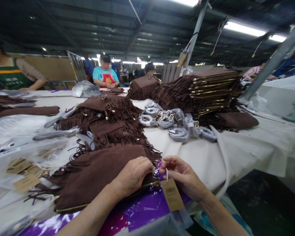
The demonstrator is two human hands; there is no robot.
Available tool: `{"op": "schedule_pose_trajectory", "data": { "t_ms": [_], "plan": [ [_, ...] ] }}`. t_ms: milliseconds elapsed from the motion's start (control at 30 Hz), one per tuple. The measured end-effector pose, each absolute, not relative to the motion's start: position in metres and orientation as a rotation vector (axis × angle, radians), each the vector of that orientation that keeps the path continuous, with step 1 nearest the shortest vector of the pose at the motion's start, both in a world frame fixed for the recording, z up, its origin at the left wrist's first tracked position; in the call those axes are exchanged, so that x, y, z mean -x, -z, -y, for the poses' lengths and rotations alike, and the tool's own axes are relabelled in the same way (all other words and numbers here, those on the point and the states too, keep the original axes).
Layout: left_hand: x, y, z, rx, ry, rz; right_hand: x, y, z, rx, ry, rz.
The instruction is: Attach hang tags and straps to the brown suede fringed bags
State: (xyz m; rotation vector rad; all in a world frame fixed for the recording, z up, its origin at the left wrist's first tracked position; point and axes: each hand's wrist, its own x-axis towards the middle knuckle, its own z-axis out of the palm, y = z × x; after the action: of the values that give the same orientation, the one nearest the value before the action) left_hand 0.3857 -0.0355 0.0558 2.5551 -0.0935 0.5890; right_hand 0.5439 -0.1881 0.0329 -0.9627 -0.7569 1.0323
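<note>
A dark brown fringed bag with a gold zipper lies in front of me on a shiny purple sheet. My left hand rests at the bag's right end, its fingers pinched close to the zipper end; what lies between them is hidden. Just to the right, my right hand is closed on the pale string of a brown paper hang tag. The tag dangles below the fingers, a barcode label facing me.
Fringed brown bags are heaped beyond the bag, and a tall stack stands back right. Wrapped grey straps with gold rings lie between. More hang tags lie left. Across the table a person in a red apron works.
</note>
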Motion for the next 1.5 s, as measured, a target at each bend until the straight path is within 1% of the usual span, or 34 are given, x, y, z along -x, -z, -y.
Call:
{"op": "schedule_pose_trajectory", "data": {
  "t_ms": [167, 433, 567, 633, 700, 800, 867, 1033, 1300, 1400, 1500],
  "plan": [
    [-0.383, -0.057, 0.034, -2.578, -0.490, 0.090, -0.553, -0.029, 0.190, 1.127, -0.906, 0.872],
    [-0.384, -0.058, 0.037, -2.453, -0.471, 0.088, -0.552, -0.031, 0.188, 1.167, -1.003, 0.741],
    [-0.385, -0.060, 0.038, -2.493, -0.388, 0.174, -0.555, -0.036, 0.188, 1.216, -1.039, 0.765],
    [-0.385, -0.062, 0.039, -2.548, -0.315, 0.180, -0.557, -0.040, 0.190, 1.310, -0.962, 0.907],
    [-0.384, -0.064, 0.041, -2.582, -0.269, 0.132, -0.559, -0.047, 0.191, 1.457, -0.802, 1.152],
    [-0.384, -0.066, 0.043, -2.594, -0.270, 0.035, -0.561, -0.057, 0.191, 1.658, -0.550, 1.558],
    [-0.385, -0.067, 0.044, -2.591, -0.281, -0.007, -0.562, -0.064, 0.190, 1.706, -0.420, 1.747],
    [-0.384, -0.071, 0.043, -2.490, -0.327, -0.145, -0.558, -0.073, 0.183, 1.692, -0.191, 1.795],
    [-0.382, -0.069, 0.041, -2.377, -0.327, -0.284, -0.549, -0.069, 0.184, 1.718, -0.218, 1.700],
    [-0.382, -0.068, 0.040, -2.400, -0.369, -0.206, -0.548, -0.069, 0.186, 1.720, -0.211, 1.716],
    [-0.382, -0.069, 0.038, -2.485, -0.331, -0.071, -0.548, -0.068, 0.188, 1.720, -0.211, 1.771]
  ]
}}
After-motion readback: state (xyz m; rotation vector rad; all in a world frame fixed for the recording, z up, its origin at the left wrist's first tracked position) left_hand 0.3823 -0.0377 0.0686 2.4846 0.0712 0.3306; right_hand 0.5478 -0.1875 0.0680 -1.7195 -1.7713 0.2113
